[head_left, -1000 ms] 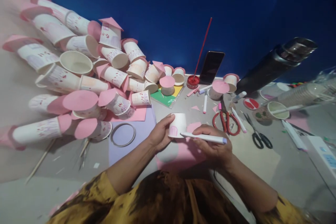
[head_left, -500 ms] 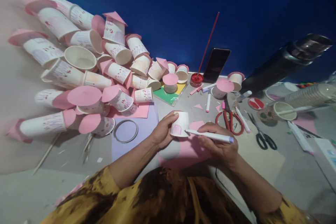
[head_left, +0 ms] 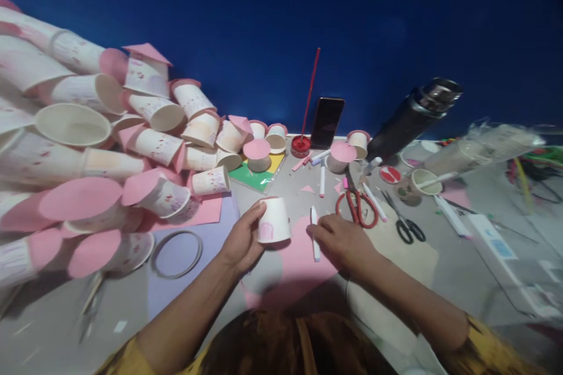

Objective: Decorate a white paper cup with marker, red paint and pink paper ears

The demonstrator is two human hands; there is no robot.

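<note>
My left hand [head_left: 241, 241] is closed around a small white paper cup [head_left: 273, 220], held upside down with a pink arch drawn on its side. The cup sits just above a pink paper sheet [head_left: 294, 258] on the table. My right hand [head_left: 342, 240] rests on that sheet to the right of the cup. Its fingertips pinch the middle of a white marker [head_left: 314, 233], which lies low over the paper and points away from me.
A big pile of decorated cups with pink lids [head_left: 109, 152] fills the left. A wire ring [head_left: 176, 255] lies on purple paper. Red scissors [head_left: 356, 208], black scissors [head_left: 407, 225], loose markers, a red paint pot [head_left: 301, 143], a phone [head_left: 328, 123], a black flask [head_left: 409, 120] and sleeved cups [head_left: 479, 149] lie to the right.
The marker tip has left the cup; my right hand swung the marker down beside the cup onto the pink paper. My head turned, shifting the scene left.
</note>
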